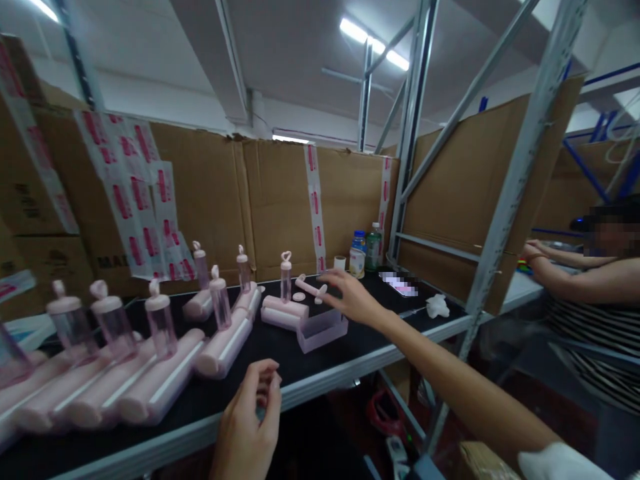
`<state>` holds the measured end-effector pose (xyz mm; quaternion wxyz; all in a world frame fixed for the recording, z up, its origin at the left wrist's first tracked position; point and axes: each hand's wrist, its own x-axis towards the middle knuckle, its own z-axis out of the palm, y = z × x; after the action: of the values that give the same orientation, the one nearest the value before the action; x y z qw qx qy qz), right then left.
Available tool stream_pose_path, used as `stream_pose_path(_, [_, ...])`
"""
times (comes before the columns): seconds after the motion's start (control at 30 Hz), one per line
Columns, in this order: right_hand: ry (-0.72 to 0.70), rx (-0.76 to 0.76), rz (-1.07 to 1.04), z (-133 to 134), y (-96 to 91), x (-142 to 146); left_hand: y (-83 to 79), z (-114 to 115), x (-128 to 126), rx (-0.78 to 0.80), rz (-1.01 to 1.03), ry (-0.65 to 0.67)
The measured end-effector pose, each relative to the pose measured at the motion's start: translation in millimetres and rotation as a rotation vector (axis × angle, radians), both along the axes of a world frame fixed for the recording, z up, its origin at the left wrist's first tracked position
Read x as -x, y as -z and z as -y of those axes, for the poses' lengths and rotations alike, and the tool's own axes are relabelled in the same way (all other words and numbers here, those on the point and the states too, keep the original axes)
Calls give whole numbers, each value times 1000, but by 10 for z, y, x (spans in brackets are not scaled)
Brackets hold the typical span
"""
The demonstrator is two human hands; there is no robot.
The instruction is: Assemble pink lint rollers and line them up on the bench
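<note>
My right hand [353, 293] is stretched over the table with its fingers apart, close to a small pale pink handle-like part [311, 287]. It appears to hold nothing; whether a fingertip touches the part I cannot tell. Just below it lies a translucent lilac open tray [325, 331]. Beside the tray is a pink cylinder-shaped case [284, 312], with a clear pink tube with a looped cap [285, 280] upright behind it. A round pink disc [299, 297] lies nearby. My left hand [247, 420] is at the table's front edge, fingers curled towards the thumb; a small bluish spot shows between them.
Several pink cases [163, 377] lie on the left, with capped tubes [161, 327] standing by them. Bottles [357, 255], a phone [399, 283] and a crumpled tissue [437, 305] are at the right. A metal post [510, 180] rises there; another person [595, 300] sits beyond.
</note>
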<state>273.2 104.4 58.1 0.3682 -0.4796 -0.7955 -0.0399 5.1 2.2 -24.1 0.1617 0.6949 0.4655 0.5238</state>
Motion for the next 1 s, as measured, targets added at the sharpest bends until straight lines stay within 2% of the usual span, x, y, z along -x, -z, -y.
stream_pose_path(0.07, [181,-17,-63,-344,-106,-150,2,-8,1,3,7,-9])
stream_pose_path(0.17, [316,42,-116,-819,-146,-330,-9,-11,2,20,15,-16])
stream_pose_path(0.27, [350,109,-134,-1093,-90,-374,-13,-20,8,43,34,-15])
stream_pose_path(0.37, [335,128,-150,-1152,-63,-346,3,-28,26,56,52,-7])
stream_pose_path(0.47, [296,80,-183,-1008,-121,-322,8,9,47,27,61,-14])
stream_pose_path(0.57, [196,37,-199,-582,-206,-245,-44,120,26,-93,46,-48])
stream_pose_path(0.63, [32,57,-221,-113,-246,-108,-111,221,-31,-194,27,-69])
stream_pose_path(0.7, [-313,145,-369,442,-269,103,-181,317,-115,-248,33,-46])
stream_pose_path(0.77, [-497,243,-418,945,-282,338,-229,390,-201,-216,60,24])
stream_pose_path(0.83, [-607,319,-419,1233,-285,514,-244,429,-259,-129,113,92])
stream_pose_path(0.9, [-612,332,-398,1195,-284,575,-236,433,-272,-24,170,110])
stream_pose_path(0.97, [-482,272,-329,846,-290,530,-220,407,-243,43,225,97])
stream_pose_path(1.0, [-355,227,-256,597,-297,488,-214,387,-218,58,248,90])
